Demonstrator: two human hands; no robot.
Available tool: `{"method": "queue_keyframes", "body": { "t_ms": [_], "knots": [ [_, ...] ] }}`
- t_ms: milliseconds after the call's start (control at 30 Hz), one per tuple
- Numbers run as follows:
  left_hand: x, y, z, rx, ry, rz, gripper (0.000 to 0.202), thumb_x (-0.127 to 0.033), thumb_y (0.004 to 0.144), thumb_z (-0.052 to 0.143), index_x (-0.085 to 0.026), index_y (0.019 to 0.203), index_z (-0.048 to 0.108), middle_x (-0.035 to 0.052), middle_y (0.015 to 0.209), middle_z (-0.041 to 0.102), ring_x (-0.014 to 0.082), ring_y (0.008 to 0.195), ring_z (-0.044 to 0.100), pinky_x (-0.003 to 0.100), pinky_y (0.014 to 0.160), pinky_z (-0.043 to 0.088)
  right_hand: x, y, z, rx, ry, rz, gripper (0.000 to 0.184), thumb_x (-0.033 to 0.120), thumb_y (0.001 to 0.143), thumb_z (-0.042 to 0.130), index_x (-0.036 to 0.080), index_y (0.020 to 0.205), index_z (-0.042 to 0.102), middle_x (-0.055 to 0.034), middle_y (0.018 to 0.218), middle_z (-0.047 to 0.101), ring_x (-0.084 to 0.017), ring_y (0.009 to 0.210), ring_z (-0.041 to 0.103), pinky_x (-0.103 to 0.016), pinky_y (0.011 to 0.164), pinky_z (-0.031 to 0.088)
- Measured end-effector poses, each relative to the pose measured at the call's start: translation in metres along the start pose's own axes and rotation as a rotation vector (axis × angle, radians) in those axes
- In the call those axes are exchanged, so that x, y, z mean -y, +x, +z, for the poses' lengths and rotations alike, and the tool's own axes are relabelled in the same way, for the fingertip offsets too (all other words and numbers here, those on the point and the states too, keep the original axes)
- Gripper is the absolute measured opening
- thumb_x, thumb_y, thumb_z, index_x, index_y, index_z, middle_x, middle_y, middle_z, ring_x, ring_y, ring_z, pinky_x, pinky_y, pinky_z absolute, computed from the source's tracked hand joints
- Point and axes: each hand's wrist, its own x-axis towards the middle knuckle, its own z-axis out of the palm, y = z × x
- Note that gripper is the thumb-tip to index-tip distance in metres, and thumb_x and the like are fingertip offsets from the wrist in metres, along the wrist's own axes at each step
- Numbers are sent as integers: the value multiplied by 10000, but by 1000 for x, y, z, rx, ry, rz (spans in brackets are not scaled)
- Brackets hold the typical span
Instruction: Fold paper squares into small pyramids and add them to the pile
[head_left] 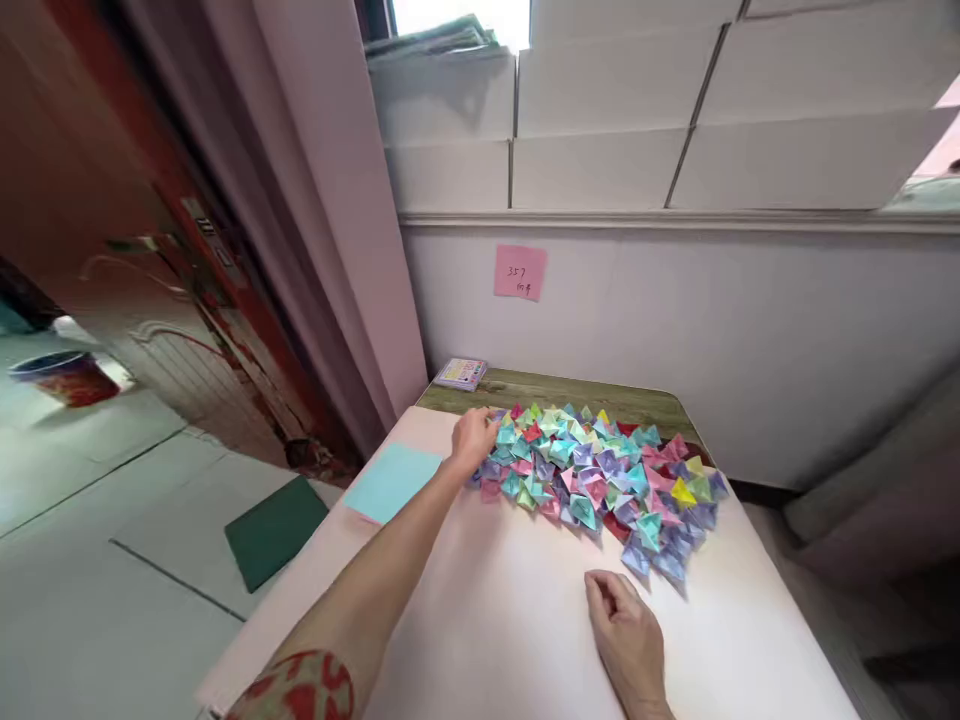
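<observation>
A heap of several small folded paper pieces (600, 470) in teal, pink, purple and yellow lies across the far half of a pale pink tabletop (495, 620). My left hand (474, 440) reaches out to the heap's left edge, its fingers curled down onto the pieces there; what they hold, if anything, is hidden. My right hand (626, 635) rests on the table just in front of the heap, fingers loosely curled, nothing in them. A stack of light blue paper squares (391, 482) lies to the left of my left hand.
A small pack of coloured paper (461, 373) sits at the table's far left corner on a wooden strip. A pink note (519, 271) sticks to the white wall behind. A curtain (330, 220) hangs at left. A dark green sheet (276, 528) lies on the floor.
</observation>
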Motion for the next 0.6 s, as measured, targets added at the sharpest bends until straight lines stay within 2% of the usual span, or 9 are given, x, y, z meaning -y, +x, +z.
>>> {"method": "queue_keyframes", "body": {
  "t_ms": [167, 267, 333, 433, 500, 600],
  "knots": [
    [56, -38, -50, -38, 7, -6, 240, -247, 840, 561, -178, 1024, 699, 62, 974, 689, 202, 890, 631, 299, 827, 462, 2, 0, -4, -14, -29, -20, 268, 443, 887, 468, 263, 860, 665, 7, 855, 688, -160, 684, 622, -256, 645, 429],
    [99, -70, -68, -90, 78, -35, 237, -289, 843, 566, -163, 1000, 691, 84, 1007, 676, 233, 957, 619, 333, 881, 454, 3, -1, -5, -19, -60, -22, 260, 437, 879, 475, 262, 870, 667, -5, 848, 688, -173, 686, 624, -263, 621, 425],
    [123, -91, -72, -74, 125, -42, 302, -357, 829, 597, -163, 1045, 679, 101, 1091, 657, 254, 1049, 593, 356, 947, 430, 4, -2, -4, -21, -96, -18, 252, 433, 873, 483, 265, 879, 670, -6, 870, 692, -173, 678, 627, -266, 602, 415],
    [144, -118, -68, 89, 189, -46, 609, -470, 735, 694, -155, 1246, 593, 143, 1347, 540, 317, 1265, 463, 423, 1060, 341, 5, -4, -3, -34, -149, -28, 250, 428, 869, 483, 268, 882, 674, -8, 909, 696, -175, 679, 630, -269, 582, 402],
    [147, -132, -62, 182, 221, -54, 740, -494, 711, 712, -158, 1341, 517, 156, 1448, 448, 345, 1352, 364, 478, 1111, 255, 5, -6, -2, -46, -167, -40, 251, 425, 869, 480, 267, 884, 674, -8, 920, 696, -176, 687, 631, -270, 579, 399],
    [143, -146, -55, 195, 221, -28, 667, -482, 778, 652, -184, 1357, 507, 138, 1462, 442, 327, 1378, 337, 488, 1139, 189, 4, -8, -2, -59, -164, -54, 253, 424, 868, 479, 264, 893, 673, -6, 924, 694, -170, 688, 631, -269, 584, 404]
  ]
}}
